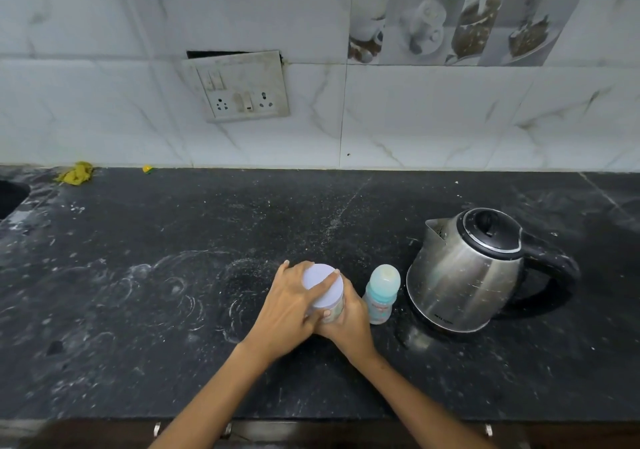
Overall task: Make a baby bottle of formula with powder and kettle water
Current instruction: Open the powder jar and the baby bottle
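Note:
A powder jar with a pale lilac lid (322, 284) stands upright on the black counter (173, 310). My left hand (291, 310) wraps over the lid from the left, fingers across its top. My right hand (349, 320) grips the jar's body from the right and below. Just right of the jar stands a capped baby bottle (381, 292) with a light blue body and a clear dome cap. Further right sits a steel kettle (464, 275), lid down, black handle pointing right and spout toward the left.
A switch and socket plate (242, 86) hangs on the tiled wall. A yellow cloth (76, 173) and a small yellow bit (148, 169) lie at the back left. A sink edge (10, 195) shows at far left. White powder smears mark the counter.

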Available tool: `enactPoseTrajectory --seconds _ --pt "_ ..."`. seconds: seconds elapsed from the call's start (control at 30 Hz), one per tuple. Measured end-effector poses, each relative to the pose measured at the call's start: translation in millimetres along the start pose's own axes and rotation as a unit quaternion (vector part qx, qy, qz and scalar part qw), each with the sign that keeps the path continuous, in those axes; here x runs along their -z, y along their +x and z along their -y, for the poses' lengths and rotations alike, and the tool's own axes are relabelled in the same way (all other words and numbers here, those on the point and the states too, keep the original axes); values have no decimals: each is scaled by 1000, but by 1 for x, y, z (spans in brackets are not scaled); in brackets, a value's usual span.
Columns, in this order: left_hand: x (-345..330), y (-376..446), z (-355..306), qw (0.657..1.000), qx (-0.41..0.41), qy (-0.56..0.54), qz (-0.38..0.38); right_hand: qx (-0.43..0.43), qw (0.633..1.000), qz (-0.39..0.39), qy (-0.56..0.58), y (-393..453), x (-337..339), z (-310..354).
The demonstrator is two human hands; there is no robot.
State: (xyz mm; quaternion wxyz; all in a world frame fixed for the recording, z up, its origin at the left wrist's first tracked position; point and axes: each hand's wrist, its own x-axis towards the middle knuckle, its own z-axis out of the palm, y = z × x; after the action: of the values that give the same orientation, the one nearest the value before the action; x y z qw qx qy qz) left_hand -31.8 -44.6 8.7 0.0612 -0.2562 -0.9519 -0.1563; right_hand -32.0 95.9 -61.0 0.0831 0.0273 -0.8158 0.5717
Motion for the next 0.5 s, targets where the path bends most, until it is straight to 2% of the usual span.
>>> enactPoseTrajectory --seconds 0.13,0.3,0.5 --pt "5 7 4 998 1 37 47 6 1000 0 -9 0 0 -1" --pt "16 21 21 982 -109 31 152 -8 1000 -7 -19 1 -3 -2" --pt "8 20 19 979 -127 57 149 -31 1000 -2 1 4 -2 -9"
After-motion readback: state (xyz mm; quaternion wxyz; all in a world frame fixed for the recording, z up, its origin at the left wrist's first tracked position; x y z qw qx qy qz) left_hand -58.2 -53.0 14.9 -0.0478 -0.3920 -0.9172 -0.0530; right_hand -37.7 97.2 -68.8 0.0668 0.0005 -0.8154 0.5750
